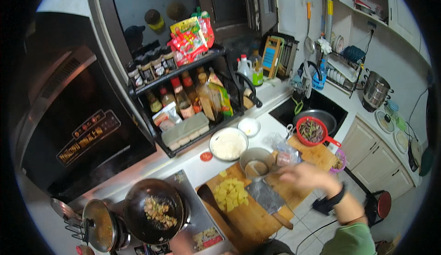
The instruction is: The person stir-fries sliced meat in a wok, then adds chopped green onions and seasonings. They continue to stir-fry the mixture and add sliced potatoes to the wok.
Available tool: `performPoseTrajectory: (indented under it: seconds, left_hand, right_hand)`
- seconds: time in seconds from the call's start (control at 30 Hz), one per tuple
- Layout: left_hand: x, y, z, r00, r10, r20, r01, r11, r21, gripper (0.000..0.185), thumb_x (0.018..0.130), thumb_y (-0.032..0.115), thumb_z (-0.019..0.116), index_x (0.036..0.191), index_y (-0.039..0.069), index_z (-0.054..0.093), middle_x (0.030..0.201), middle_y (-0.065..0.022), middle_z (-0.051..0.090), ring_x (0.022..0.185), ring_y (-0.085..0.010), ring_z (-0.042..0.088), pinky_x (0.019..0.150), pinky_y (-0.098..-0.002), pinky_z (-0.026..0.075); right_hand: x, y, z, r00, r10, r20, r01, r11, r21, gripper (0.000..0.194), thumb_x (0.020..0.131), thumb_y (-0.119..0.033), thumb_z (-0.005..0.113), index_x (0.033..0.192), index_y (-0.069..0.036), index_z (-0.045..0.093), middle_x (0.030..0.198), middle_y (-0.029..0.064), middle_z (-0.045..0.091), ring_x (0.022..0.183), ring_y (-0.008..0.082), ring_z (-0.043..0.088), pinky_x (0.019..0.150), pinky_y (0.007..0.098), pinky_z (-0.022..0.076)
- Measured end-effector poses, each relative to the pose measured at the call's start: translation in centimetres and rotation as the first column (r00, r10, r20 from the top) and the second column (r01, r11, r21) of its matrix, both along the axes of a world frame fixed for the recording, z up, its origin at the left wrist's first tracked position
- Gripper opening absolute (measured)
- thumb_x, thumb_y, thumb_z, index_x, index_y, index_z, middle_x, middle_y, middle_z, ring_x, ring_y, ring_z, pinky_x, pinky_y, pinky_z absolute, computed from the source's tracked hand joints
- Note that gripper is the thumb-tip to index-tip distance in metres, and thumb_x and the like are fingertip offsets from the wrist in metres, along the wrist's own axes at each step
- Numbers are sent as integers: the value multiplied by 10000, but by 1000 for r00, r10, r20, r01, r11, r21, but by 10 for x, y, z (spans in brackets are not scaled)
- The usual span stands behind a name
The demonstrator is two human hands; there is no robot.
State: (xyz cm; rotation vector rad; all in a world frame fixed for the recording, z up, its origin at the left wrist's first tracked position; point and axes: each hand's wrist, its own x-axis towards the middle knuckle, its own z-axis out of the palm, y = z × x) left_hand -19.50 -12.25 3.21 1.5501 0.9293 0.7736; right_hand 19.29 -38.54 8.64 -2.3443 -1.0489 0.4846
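My right hand (305, 176), blurred, hovers over the wooden cutting board (265, 225), just right of a metal pot (256, 162); whether its fingers hold anything is unclear. Cut yellow pieces, apparently potato (230, 193), are heaped on the board. Beside them lies a cleaver (264, 195), its wooden handle (282, 221) towards me. Only a blurred part of my left hand (184, 244) shows at the bottom edge, below a dark wok (155, 182) with chopped, browned food (160, 212) in it. A dark long-handled utensil (217, 203) rests along the board's left side.
Left of the wok stands a lidded pan (100, 225). Behind the board are a bowl of white flour-like powder (228, 145) and a smaller white bowl (249, 127). A red strainer of cut vegetables (311, 131) sits by the black sink (336, 108). A range hood (86, 127) overhangs the left.
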Motion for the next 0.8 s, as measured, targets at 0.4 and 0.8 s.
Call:
performPoseTrajectory:
  seconds: [0.4,0.8]
  left_hand:
    - [64,-41,17,972,115,-207,-126,991,-41,226,966,155,515,1134,9,555,849,-73,608,796,-167,565,817,-299,453]
    - [64,-76,35,942,155,-297,-173,984,-36,190,982,104,468,1074,-18,581,849,-90,632,795,-162,609,766,-293,507]
  right_hand:
    - [303,-66,100,944,-330,27,331,942,-46,415,944,-341,534,1228,-39,549,888,108,676,734,178,658,613,314,534]
    - [428,125,67,880,-320,351,199,920,338,414,871,-239,588,1168,49,572,1069,268,627,1040,394,593,916,426,464]
